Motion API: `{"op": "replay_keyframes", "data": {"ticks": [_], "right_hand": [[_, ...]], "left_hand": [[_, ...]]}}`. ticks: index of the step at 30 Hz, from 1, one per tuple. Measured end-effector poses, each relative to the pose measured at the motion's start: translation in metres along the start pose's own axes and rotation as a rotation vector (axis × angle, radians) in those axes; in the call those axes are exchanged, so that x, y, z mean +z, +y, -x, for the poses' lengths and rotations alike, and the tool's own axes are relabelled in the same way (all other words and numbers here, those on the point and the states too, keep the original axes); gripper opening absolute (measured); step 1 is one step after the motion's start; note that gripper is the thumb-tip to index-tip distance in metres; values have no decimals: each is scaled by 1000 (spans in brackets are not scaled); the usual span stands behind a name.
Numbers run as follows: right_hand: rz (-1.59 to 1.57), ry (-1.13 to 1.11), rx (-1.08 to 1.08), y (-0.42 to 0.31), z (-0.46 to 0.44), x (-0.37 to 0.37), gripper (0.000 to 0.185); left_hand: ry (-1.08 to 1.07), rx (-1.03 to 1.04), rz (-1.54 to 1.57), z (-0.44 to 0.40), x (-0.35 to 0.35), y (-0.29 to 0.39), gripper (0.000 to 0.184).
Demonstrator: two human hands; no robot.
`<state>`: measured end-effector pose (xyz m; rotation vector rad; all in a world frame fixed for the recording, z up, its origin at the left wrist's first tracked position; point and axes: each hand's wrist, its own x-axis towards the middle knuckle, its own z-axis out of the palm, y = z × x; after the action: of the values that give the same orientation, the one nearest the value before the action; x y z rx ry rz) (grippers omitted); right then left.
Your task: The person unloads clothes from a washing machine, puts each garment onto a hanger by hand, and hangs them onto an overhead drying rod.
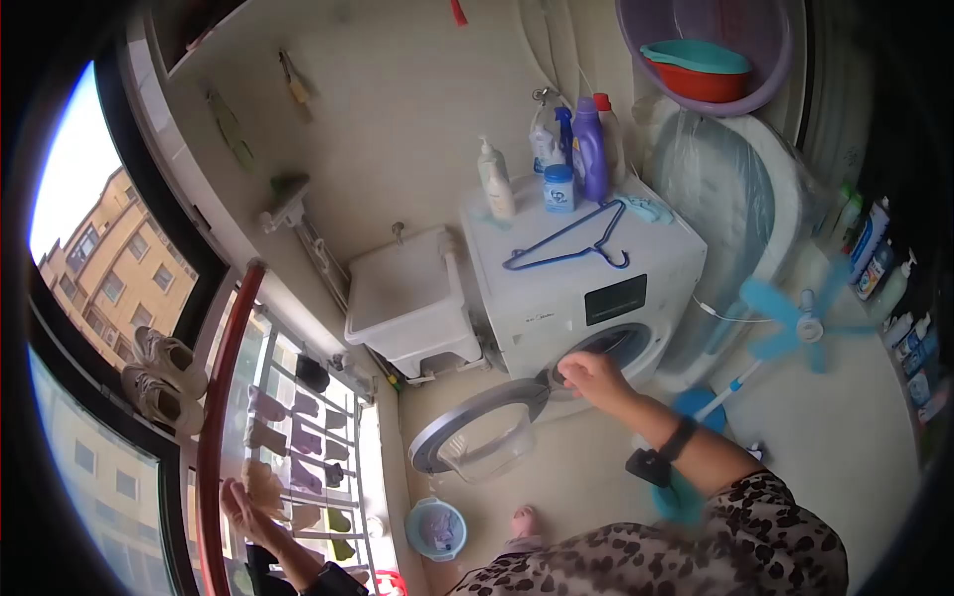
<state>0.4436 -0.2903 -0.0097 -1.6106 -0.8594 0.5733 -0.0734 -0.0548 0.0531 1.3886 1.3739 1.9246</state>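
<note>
My right hand (591, 378) is in front of the washing machine (547, 323), near the hinge side of its round opening. Its fingers are curled in, and I see nothing in them. The machine's round door (425, 447) is swung wide to the left. At lower left, my left hand (245, 513) is by the red rail (221, 417), fingers stretched and holding nothing that I can see. Close to it a cream sock (264, 487) hangs on the white drying rack (290, 494), among several other small pieces of laundry.
A blue hanger (566, 241) and several bottles, one a purple bottle (589, 149), stand or lie on the machine. Left of it is a white sink (402, 288). A blue basin (436, 528) with cloth and a blue-bladed fan (810, 327) are on the floor. Shoes (164, 382) rest by the window.
</note>
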Motion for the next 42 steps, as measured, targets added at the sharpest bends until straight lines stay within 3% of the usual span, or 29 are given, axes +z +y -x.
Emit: {"op": "replay_keyframes", "data": {"ticks": [3, 7, 9, 11, 15, 17, 23, 27, 32, 37, 38, 40, 42], "right_hand": [[226, 12, -51, 19, 12, -14, 16], [148, 146, 224, 54, 63, -23, 18], [114, 236, 364, 56, 97, -19, 20], [97, 241, 461, 71, 137, -20, 23], [191, 251, 712, 70, 197, -20, 26], [204, 277, 703, 88, 231, -21, 27], [-189, 462, 954, 130, 297, -28, 26], [-222, 504, 1003, 131, 300, -37, 26], [-391, 495, 888, 175, 306, -59, 24], [97, 305, 720, 131, 248, -70, 23], [127, 335, 679, 125, 238, -70, 24], [176, 402, 578, 99, 210, -70, 21], [296, 462, 353, 98, 189, -69, 17]], "left_hand": [[-387, -111, 125, 23, 143, -16, 17], [-1028, -41, 174, 90, 307, -10, 18], [-1148, 291, 91, 123, 380, -16, 17], [-1181, 581, 13, 152, 439, -10, 19], [-1195, 813, 27, 199, 529, -2, 23], [-1228, 882, -52, 218, 560, -3, 20], [-1366, 1096, -364, 242, 602, -18, 16], [-1308, 1126, -320, 242, 598, -9, 16], [-1193, 1002, -318, 219, 593, 25, 14], [-1151, 759, -93, 182, 544, 54, 10], [-1220, 718, -19, 176, 529, 54, 14], [-1576, 233, 68, 167, 474, 86, 13], [-1886, -133, 349, 165, 423, 90, 12]]}}
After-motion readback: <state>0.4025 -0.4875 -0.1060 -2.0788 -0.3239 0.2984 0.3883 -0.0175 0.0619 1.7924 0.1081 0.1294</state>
